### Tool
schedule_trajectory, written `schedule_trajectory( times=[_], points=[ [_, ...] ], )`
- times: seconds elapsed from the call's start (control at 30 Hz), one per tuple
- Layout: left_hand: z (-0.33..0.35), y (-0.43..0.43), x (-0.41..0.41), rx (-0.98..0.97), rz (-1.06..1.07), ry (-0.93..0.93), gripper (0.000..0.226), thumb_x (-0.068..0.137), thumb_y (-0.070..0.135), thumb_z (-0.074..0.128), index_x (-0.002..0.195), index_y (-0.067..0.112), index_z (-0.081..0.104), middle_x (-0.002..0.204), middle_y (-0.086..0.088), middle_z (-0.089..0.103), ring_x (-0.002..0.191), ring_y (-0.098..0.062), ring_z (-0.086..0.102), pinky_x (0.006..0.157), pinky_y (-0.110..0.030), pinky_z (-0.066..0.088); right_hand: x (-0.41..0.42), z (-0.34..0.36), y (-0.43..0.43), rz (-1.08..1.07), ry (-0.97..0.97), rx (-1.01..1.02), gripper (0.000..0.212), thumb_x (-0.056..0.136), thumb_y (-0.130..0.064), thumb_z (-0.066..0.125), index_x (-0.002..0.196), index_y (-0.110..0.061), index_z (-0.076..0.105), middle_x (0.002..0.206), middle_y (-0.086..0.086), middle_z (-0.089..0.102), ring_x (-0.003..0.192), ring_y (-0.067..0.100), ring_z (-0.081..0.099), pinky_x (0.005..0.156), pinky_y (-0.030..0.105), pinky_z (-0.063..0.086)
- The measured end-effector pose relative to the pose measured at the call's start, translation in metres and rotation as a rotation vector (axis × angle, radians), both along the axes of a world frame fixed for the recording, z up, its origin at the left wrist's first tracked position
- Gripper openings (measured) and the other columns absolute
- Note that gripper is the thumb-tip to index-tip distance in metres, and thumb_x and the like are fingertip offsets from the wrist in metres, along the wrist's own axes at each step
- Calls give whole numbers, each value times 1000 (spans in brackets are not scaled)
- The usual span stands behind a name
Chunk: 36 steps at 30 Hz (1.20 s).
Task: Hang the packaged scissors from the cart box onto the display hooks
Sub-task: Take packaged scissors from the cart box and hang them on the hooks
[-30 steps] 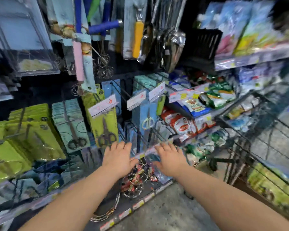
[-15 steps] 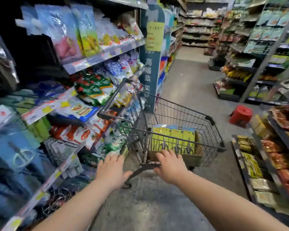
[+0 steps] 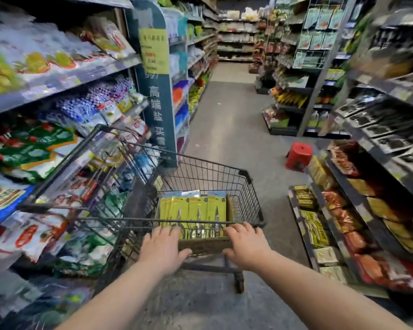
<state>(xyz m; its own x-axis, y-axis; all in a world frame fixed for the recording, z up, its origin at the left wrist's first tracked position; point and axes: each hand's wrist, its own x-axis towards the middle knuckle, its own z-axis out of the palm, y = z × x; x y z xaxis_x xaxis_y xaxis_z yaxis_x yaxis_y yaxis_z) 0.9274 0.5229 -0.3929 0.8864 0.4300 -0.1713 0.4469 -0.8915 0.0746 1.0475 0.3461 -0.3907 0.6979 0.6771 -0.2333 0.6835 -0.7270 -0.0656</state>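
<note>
Head view: I see both forearms stretched forward, palms down. My left hand [image 3: 163, 248] and right hand [image 3: 246, 246] are spread wide and hold nothing, fingertips at the near edge of the box [image 3: 206, 246]. The scissors packs [image 3: 193, 210] stand upright in that box, inside the cart [image 3: 208, 167] beside the left shelf [image 3: 57, 84].
</note>
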Motion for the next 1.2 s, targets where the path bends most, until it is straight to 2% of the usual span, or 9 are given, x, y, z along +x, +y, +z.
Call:
schedule_trajectory(
  times=[0.27,0.47,0.83,1.03,1.2],
  points=[
    [-11,4,60,-12,-37,78,73,87,61,41,145,20,25,151,-5,30,140,-26,25,113,-46,24,59,-19,-3,-45,79,18,60,88,-50,46,140,-24,31,145,2,36,136,25,27,111,50,25],
    [-31,38,117,-21,-82,97,67,86,62,43,139,22,34,141,-2,43,132,-24,36,107,-44,31,104,-33,16,-103,102,5,56,89,-46,46,138,-24,33,143,3,38,134,25,31,108,48,28],
    [-76,143,228,-122,-206,179,72,86,62,43,142,19,30,144,-4,39,134,-25,34,109,-47,30,198,-63,110,-195,150,-114,57,88,-46,46,137,-20,33,141,5,40,131,26,36,107,46,31],
    [-112,174,255,-170,-196,294,74,86,64,41,143,20,28,146,-5,38,134,-26,33,109,-48,30,220,-93,140,-229,259,-182,59,90,-46,46,141,-20,30,144,5,38,133,26,34,107,46,30],
    [-143,181,268,-227,-173,377,67,86,61,44,140,21,33,142,-4,42,130,-26,39,106,-47,33,246,-126,154,-295,400,-211,55,91,-42,46,138,-18,32,141,7,39,129,28,39,102,45,39]
  ],
)
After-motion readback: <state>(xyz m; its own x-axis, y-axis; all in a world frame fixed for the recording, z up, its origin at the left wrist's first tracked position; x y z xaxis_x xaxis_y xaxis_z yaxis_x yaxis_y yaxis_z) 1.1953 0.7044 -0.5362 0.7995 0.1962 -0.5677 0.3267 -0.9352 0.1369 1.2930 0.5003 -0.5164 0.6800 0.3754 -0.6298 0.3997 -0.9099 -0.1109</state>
